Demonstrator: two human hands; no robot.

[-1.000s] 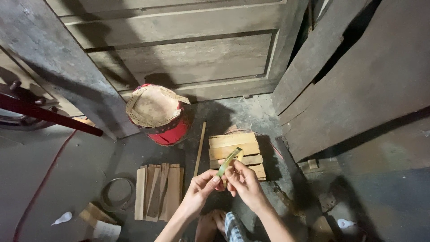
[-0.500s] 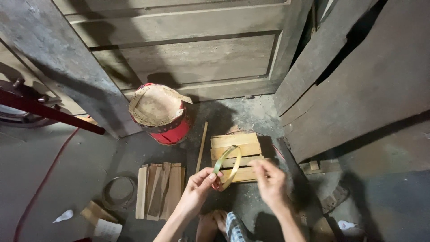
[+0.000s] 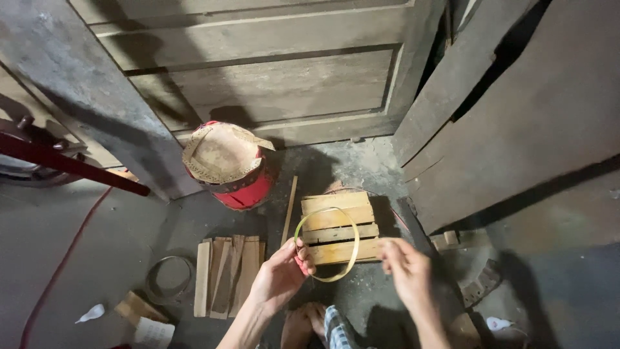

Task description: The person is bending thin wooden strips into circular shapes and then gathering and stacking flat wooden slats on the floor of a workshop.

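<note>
Observed change: the thin yellow-green strip [image 3: 326,243], held straight between both hands a second ago, is now bent into a loop. My left hand [image 3: 281,274] pinches it closed at 8 o'clock of the loop. My right hand [image 3: 405,270] has let go and hangs half-curled, holding nothing, at 3 o'clock. The loop hangs over the small wooden crate [image 3: 339,226]; loose slats [image 3: 227,274] lie at 9 o'clock on the floor.
</note>
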